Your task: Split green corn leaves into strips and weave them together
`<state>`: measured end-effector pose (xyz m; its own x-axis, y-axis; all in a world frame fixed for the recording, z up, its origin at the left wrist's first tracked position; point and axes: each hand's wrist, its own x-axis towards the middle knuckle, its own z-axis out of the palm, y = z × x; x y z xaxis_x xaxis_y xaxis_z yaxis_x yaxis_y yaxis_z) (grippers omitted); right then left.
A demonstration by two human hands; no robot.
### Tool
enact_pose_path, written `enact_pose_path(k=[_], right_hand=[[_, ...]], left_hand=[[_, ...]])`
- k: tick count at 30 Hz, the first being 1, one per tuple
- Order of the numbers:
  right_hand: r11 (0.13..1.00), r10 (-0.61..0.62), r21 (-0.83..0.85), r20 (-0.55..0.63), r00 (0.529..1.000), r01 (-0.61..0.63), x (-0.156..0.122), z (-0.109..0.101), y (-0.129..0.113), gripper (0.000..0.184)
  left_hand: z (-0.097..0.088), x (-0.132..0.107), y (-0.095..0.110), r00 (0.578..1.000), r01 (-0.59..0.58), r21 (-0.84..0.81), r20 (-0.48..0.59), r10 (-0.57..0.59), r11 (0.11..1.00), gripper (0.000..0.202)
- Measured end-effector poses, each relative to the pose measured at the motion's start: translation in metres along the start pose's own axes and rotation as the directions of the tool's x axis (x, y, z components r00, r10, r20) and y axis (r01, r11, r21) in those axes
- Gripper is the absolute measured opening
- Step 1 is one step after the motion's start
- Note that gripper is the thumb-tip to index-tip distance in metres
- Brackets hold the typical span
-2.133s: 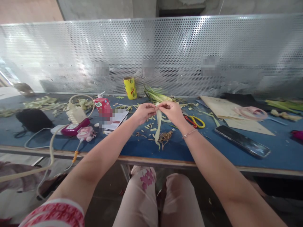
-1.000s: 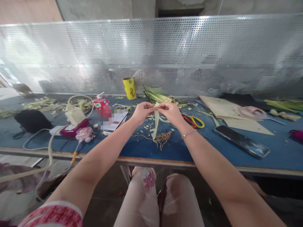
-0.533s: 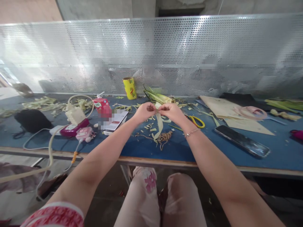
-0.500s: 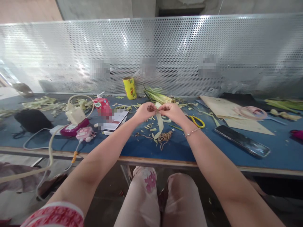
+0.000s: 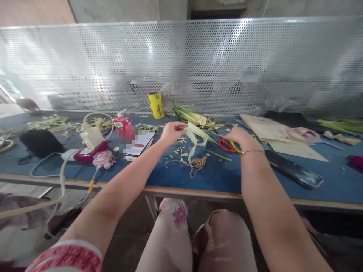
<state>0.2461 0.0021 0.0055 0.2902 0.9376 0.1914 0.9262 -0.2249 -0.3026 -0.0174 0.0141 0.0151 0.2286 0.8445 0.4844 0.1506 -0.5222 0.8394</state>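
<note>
My left hand [image 5: 173, 133] is closed, its thumb and fingers pinching the end of a pale, ribbon-like strip of leaf or husk [image 5: 195, 139]. The strip loops to the right and hangs down toward a small bundle of brown twine [image 5: 198, 162]. My right hand [image 5: 241, 136] curls over the scissors [image 5: 226, 146], which have one red and one yellow handle; its fingertips are partly hidden. Behind the strip lies a bunch of green and white leaf stalks [image 5: 190, 114]. A thin green strip [image 5: 217, 154] and small pale scraps lie between my hands.
Left of me are a phone-like slab [image 5: 140, 143], a pink drink carton [image 5: 124, 127], a magenta device with cables [image 5: 90, 152] and a black pouch [image 5: 41, 144]. A yellow roll [image 5: 156, 105] stands before the perforated metal panel [image 5: 198, 56]. A dark phone [image 5: 293, 168] and brown paper [image 5: 297, 149] lie right.
My right hand has let go of the pale strip and moved right to the scissors. My left hand stays in place, still pinching the strip. The scissors' red handle now shows.
</note>
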Motion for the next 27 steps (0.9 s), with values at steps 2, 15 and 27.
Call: enact_pose_path(k=[2, 15, 27], right_hand=[[0.99, 0.112, -0.099, 0.173, 0.979, -0.096, 0.003, 0.001, 0.014, 0.02], [0.99, 0.128, -0.08, 0.124, 0.984, -0.119, 0.01, 0.019, 0.011, 0.032], [0.907, -0.367, 0.122, -0.24, 0.898, 0.403, -0.019, 0.018, -0.046, 0.057]], left_hand=[[-0.002, 0.002, -0.004, 0.999, 0.028, -0.052, -0.022, -0.03, 0.998, 0.018], [-0.007, 0.01, -0.021, 0.96, 0.121, -0.215, -0.223, -0.17, 0.969, 0.013], [-0.016, 0.015, -0.009, 0.874, 0.149, -0.738, -0.213, -0.437, 0.658, 0.016]])
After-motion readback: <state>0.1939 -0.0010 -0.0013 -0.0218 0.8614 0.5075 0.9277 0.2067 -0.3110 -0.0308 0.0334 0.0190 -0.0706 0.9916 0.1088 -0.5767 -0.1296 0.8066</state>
